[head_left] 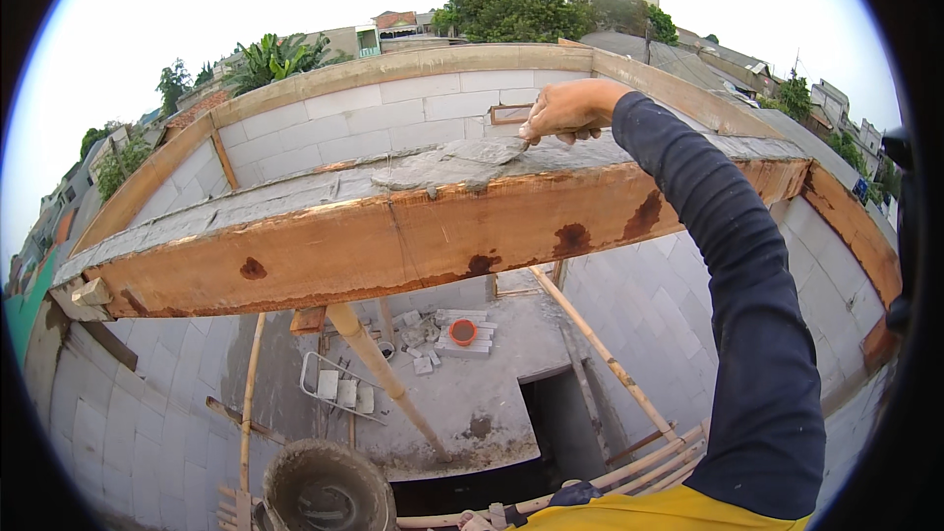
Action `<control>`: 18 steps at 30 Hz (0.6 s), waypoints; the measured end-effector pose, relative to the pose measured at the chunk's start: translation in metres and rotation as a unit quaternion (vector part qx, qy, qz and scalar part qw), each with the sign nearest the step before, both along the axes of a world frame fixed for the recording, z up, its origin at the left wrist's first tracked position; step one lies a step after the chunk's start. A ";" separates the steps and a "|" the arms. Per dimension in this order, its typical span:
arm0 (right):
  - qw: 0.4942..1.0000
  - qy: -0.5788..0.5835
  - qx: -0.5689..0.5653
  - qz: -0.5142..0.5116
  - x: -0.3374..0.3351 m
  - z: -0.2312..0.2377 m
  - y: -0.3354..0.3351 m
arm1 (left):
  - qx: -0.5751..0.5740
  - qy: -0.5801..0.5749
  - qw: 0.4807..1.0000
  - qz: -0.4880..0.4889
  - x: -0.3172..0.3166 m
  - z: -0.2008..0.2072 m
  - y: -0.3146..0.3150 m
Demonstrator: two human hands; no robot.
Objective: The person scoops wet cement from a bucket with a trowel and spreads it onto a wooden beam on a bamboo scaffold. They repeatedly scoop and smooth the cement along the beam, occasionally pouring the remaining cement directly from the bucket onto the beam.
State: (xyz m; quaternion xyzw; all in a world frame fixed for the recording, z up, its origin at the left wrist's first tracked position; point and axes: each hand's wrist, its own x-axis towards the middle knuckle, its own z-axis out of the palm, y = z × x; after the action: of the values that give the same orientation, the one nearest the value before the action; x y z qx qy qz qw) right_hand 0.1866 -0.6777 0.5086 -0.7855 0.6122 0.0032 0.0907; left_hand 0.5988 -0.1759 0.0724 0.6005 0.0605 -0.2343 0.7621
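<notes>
My right hand (573, 110) reaches out over the wooden formwork beam and is closed on a trowel (482, 149). Grey mortar smears the trowel's blade, and my fingers hide its handle. The blade lies low against a heap of wet mortar (418, 171) on the beam's top. Along the near side runs a long orange-brown formwork board (364, 246), with dark stains and mortar on its upper edge. Grey concrete or mortar (246, 205) fills the strip behind it. My left hand is out of view.
A mortar-caked bucket (285, 477) stands at the lower left, beside bamboo poles (649, 462). Far below, the floor holds an orange bucket (462, 332), pale blocks (477, 346) and a white ladder-like frame (320, 388). A dark floor opening (565, 423) gapes there. Bamboo props (388, 374) support the beam.
</notes>
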 end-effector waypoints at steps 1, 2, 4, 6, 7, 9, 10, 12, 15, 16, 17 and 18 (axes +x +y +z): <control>1.000 0.011 -0.004 -0.025 -0.013 0.002 -0.001 | -0.009 0.008 1.000 0.001 0.002 -0.001 0.001; 1.000 0.003 0.012 -0.018 -0.028 0.005 -0.002 | -0.019 0.017 1.000 0.003 0.004 -0.001 0.003; 0.999 -0.004 0.016 -0.031 -0.056 0.008 0.002 | -0.008 0.011 1.000 -0.005 0.003 0.001 0.005; 0.998 -0.002 -0.009 -0.070 -0.077 0.015 0.024 | 0.001 0.000 1.000 -0.023 0.003 0.006 0.008; 0.996 -0.013 -0.033 -0.076 -0.082 0.019 0.038 | 0.007 -0.007 0.999 -0.037 0.005 0.009 0.008; 0.994 -0.058 -0.064 -0.069 -0.081 0.022 0.070 | 0.004 -0.055 0.996 -0.065 0.006 0.016 0.005; 0.990 -0.069 -0.081 -0.094 -0.075 0.023 0.085 | -0.002 -0.065 0.994 -0.086 0.010 0.020 -0.001; 0.990 -0.080 -0.116 0.009 -0.054 0.007 0.111 | -0.111 -0.020 0.994 -0.013 0.013 0.023 -0.023; 0.970 -0.131 -0.080 0.186 -0.002 -0.069 0.157 | -0.122 -0.102 0.982 -0.105 0.019 0.034 -0.037; 0.944 -0.181 -0.014 0.274 0.023 -0.102 0.174 | -0.107 -0.102 0.982 -0.121 0.018 0.038 -0.042; 0.939 -0.122 0.000 0.320 0.057 -0.140 0.188 | -0.129 -0.145 0.974 -0.115 0.015 0.043 -0.047; 0.896 -0.116 -0.032 0.427 0.096 -0.176 0.198 | -0.148 -0.136 0.972 -0.118 0.011 0.051 -0.054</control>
State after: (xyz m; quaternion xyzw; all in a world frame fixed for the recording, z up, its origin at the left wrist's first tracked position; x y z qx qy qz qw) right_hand 0.2821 -0.4792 0.3322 -0.9687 0.2024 -0.0694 0.1260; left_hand 0.6098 -0.2302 0.1235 0.5099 -0.1502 -0.2454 0.8107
